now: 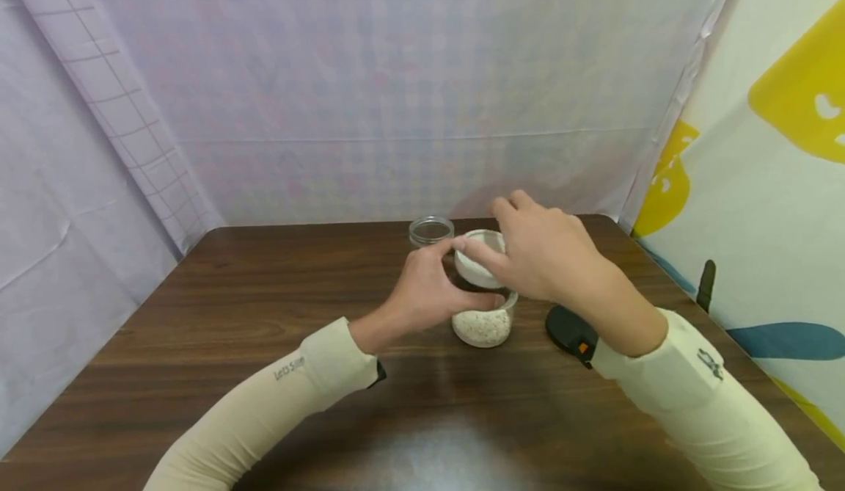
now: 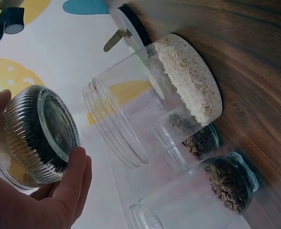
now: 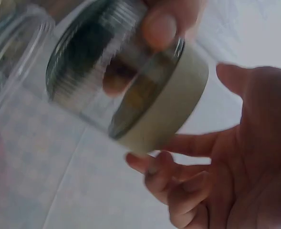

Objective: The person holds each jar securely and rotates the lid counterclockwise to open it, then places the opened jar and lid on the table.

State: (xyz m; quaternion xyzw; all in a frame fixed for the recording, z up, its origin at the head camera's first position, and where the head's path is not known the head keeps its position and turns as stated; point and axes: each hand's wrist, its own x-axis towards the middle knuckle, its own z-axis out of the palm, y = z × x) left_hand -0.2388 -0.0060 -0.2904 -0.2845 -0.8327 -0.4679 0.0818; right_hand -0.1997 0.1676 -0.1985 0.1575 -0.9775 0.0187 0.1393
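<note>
My left hand grips a small ribbed glass jar, held above the table by its side. In the right wrist view a cream lid covers one end of that jar. My right hand is at the lid; in its wrist view the fingers are loosely bent around the lid's edge, and the thumb stands apart from it. Whether those fingers touch the lid I cannot tell. Just below stands a wide clear jar with pale flakes in its bottom, its mouth uncovered.
Behind stands another clear jar; the left wrist view shows brown pieces in its bottom. A black round object with an orange mark lies right of the flakes, on the dark wooden table. Curtains hang behind.
</note>
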